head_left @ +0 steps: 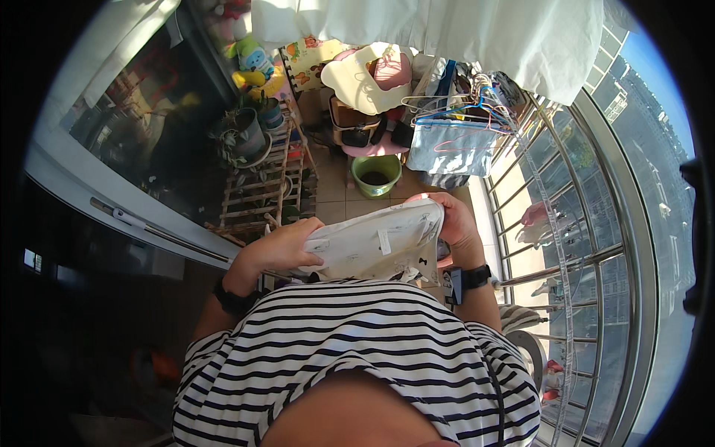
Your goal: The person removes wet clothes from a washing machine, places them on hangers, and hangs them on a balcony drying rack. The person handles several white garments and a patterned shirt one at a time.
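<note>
A white printed cloth (363, 240), possibly a garment, is stretched between my two hands in front of my striped shirt. My left hand (285, 246) pinches its left edge, thumb toward me. At the upper right corner, my right hand (455, 220) grips the fabric, with some fingers hidden behind it. Small dark figures and a pale tag-like patch (384, 241) show on the cloth. Its lower part drops out of sight behind my chest.
A green bucket (377, 176) stands on the tiled floor ahead. Potted plants (246, 134) sit on a wooden rack (262, 190) at left. Several hangers (480, 103) and a light blue cloth (452, 148) hang at right, beside metal window railings (592, 257). A white curtain (435, 28) hangs at the far end.
</note>
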`<state>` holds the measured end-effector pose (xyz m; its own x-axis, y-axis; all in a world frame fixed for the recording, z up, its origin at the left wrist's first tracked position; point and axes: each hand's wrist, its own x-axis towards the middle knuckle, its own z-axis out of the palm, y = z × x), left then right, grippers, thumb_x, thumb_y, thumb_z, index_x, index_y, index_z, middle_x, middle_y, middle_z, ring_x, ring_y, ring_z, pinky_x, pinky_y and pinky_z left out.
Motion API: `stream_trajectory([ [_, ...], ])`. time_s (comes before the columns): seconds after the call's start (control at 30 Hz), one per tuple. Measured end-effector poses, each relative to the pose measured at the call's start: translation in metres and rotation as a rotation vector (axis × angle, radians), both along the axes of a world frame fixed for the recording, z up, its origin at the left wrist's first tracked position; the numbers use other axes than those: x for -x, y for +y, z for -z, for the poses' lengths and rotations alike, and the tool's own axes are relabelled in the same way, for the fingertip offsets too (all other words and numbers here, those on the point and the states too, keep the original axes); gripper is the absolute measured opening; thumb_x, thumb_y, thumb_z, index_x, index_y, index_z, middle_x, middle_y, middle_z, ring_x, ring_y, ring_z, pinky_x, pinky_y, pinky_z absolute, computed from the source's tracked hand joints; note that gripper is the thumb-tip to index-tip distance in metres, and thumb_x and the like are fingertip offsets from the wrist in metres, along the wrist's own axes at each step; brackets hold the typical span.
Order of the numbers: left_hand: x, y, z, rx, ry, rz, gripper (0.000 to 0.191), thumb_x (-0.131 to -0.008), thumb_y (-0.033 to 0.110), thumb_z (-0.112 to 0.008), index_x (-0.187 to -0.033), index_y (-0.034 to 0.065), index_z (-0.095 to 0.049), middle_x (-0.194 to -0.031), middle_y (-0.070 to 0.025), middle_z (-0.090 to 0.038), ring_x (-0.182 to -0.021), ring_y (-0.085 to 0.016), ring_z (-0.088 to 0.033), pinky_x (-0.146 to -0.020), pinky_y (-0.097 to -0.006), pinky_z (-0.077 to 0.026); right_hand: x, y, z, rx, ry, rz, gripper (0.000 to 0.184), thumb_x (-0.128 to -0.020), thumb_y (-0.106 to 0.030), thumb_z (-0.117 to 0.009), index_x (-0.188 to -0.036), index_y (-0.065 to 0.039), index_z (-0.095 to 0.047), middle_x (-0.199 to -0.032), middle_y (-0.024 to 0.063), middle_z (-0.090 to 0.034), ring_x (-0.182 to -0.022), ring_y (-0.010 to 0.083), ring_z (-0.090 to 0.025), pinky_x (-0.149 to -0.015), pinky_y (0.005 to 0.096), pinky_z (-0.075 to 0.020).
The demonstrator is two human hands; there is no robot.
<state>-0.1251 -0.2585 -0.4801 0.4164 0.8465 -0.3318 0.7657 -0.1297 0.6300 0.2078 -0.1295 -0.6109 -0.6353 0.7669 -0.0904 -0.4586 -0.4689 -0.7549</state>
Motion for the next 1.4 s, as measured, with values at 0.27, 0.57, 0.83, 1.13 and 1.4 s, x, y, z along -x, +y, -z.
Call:
stream_trajectory([
  [0.27, -0.025, 0.012, -0.002, -0.254, -0.049, -0.414, 0.035, -0.088, 0.015, -0.059, -0.119, 0.0044, -0.048, -0.101, -0.0188, -0.064, -0.096, -0.035, -0.062, -0.079, -0.0381, -0.048, 0.004, 0.195, 0.022, 0.072, -0.251, 0.430, 0.034, -0.092, -0.026, -0.052, -0.110, 0.002, -0.047, -0.103, 0.0161, -0.057, -0.082, 0.0318, -0.063, -0.071, 0.0377, -0.0561],
  [0.57, -0.025, -0.021, 0.005, -0.292, -0.206, -0.737, 0.040, -0.088, 0.013, -0.061, -0.125, 0.0058, -0.047, -0.113, -0.0181, -0.061, -0.105, -0.029, -0.061, -0.087, -0.0347, -0.047, -0.009, 0.368, 0.071, 0.257, -0.345, 1.005, 0.033, -0.090, -0.023, -0.059, -0.101, 0.006, -0.047, -0.088, 0.0184, -0.057, -0.068, 0.0345, -0.065, -0.056, 0.0415, -0.0601],
  [0.83, -0.014, -0.054, 0.006, -0.389, -0.025, -0.776, 0.039, -0.085, 0.007, -0.063, -0.123, 0.0079, -0.051, -0.105, -0.0183, -0.064, -0.097, -0.030, -0.064, -0.079, -0.0340, -0.051, -0.018, 0.355, 0.052, -0.025, -0.768, 0.965, 0.024, -0.084, -0.005, -0.048, -0.093, 0.017, -0.051, -0.080, 0.0222, -0.064, -0.058, 0.0327, -0.068, -0.044, 0.0344, -0.0579],
  [1.13, 0.011, -0.111, -0.003, -0.525, 0.172, -0.755, 0.045, -0.082, 0.007, -0.065, -0.124, 0.0116, -0.051, -0.105, -0.0192, -0.063, -0.096, -0.035, -0.062, -0.077, -0.0382, -0.052, -0.016, 0.298, -0.001, -0.086, -0.851, 0.964, 0.024, -0.084, -0.007, -0.047, -0.085, 0.016, -0.055, -0.072, 0.0201, -0.066, -0.055, 0.0286, -0.067, -0.044, 0.0324, -0.0566],
  [1.4, 0.048, -0.190, -0.020, -0.547, 0.231, -0.805, 0.041, -0.082, 0.006, -0.064, -0.121, 0.0109, -0.053, -0.106, -0.0173, -0.063, -0.098, -0.035, -0.062, -0.078, -0.0366, -0.050, 0.041, 0.221, -0.012, -0.321, -0.851, 0.925, 0.025, -0.086, -0.015, -0.050, -0.077, 0.007, -0.058, -0.063, 0.0154, -0.065, -0.052, 0.0254, -0.067, -0.044, 0.0319, -0.0553],
])
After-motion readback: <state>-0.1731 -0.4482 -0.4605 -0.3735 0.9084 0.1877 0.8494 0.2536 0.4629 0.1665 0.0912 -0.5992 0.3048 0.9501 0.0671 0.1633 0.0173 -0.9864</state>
